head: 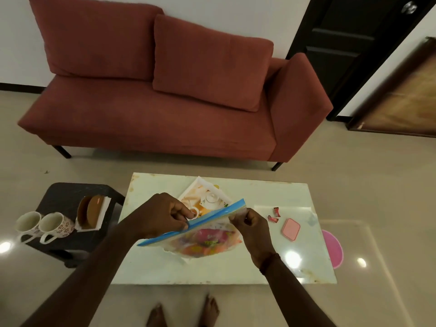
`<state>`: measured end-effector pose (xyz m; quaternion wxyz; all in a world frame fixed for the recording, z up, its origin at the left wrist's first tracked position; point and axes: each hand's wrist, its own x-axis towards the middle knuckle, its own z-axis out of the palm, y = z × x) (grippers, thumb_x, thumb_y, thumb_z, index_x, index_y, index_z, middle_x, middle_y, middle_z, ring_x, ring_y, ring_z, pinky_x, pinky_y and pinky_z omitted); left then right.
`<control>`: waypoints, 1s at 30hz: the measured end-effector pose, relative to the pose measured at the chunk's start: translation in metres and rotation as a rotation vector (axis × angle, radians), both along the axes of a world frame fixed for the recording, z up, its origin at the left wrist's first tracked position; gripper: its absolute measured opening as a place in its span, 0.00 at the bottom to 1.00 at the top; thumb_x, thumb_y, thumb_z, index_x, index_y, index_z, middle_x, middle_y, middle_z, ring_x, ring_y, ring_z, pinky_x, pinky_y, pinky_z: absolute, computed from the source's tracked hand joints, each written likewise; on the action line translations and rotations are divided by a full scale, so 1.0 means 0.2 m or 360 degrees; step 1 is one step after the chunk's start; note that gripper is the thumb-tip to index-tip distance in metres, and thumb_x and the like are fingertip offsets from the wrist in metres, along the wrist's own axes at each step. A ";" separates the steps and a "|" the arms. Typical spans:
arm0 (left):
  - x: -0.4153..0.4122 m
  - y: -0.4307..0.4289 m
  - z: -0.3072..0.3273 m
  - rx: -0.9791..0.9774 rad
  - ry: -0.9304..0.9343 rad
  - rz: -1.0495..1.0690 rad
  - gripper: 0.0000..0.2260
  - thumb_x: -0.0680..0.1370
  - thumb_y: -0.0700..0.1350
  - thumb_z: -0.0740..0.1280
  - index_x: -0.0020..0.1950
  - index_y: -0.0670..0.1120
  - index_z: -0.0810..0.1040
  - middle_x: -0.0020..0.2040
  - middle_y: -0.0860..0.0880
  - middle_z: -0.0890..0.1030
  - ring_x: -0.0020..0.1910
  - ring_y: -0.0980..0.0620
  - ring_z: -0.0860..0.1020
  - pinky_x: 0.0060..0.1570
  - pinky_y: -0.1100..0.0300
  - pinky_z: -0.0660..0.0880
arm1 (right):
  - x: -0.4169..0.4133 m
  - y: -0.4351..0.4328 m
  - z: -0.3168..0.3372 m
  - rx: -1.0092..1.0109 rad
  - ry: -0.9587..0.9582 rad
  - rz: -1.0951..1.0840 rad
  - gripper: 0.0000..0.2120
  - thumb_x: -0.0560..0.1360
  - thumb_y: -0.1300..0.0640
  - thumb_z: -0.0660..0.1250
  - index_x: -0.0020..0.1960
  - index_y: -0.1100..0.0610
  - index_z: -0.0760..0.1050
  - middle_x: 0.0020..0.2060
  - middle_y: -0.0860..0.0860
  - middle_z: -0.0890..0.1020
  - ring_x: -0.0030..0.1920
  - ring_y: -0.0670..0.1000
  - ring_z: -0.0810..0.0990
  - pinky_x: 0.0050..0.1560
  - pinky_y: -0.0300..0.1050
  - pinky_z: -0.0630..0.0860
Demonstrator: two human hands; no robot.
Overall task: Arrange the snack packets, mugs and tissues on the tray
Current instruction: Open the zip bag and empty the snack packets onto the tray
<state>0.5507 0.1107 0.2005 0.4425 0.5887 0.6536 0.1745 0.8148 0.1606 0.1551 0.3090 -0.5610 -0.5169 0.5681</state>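
A clear zip bag with a blue seal strip, full of colourful snack packets, hangs over the white table. My left hand pinches the blue strip near its middle. The strip's right end is gripped by my right hand. Behind the bag lies the printed tray, partly hidden by my hands. Two floral mugs stand on the black side table at the left. Beside them sits a tissue holder.
Two small red wrapped sweets and a pink rectangular box lie on the table's right part. A pink round object shows beyond the right edge. A red sofa stands behind the table. My bare feet are at the table's near edge.
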 end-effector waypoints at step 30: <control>0.12 -0.04 -0.12 -0.0331 -0.0349 0.0146 0.06 0.74 0.42 0.73 0.47 0.52 0.85 0.48 0.54 0.85 0.43 0.55 0.84 0.42 0.65 0.79 | -0.15 -0.21 -0.13 0.2074 -0.1101 0.0654 0.08 0.74 0.53 0.73 0.44 0.47 0.73 0.44 0.45 0.80 0.50 0.49 0.75 0.63 0.50 0.65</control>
